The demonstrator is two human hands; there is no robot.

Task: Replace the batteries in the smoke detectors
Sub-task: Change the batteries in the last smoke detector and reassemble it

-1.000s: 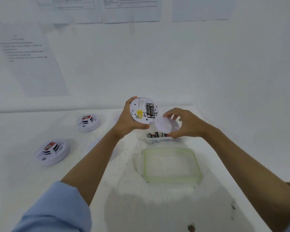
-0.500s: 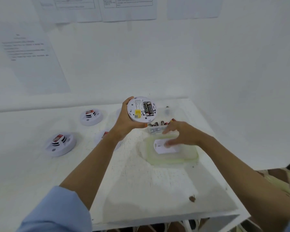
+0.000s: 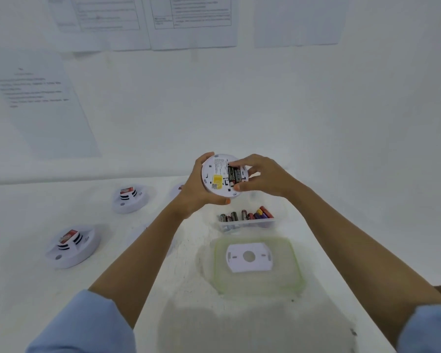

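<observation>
Up above the white table (image 3: 138,276), grips the opened smoke detector (image 3: 215,179) in the left hand (image 3: 199,192), fingers curled round its rim, back turned to the camera. Has let go of the cover plate (image 3: 248,256): lies flat now in the green-rimmed tray (image 3: 297,271), just this side of the clear box of spare batteries (image 3: 247,222). Has brought the right hand (image 3: 265,179) back up from the tray; pinches the old batteries (image 3: 233,174) in their bay, thumb at the lower end, fingertips at the upper. Suggests cover removal done, pulling the cells next; none out yet. Leaves open air between detector and box for lifting cells clear. Runs out of table just right of the tray. Keeps two other detectors (image 3: 130,198) (image 3: 71,247) well apart on the left.
</observation>
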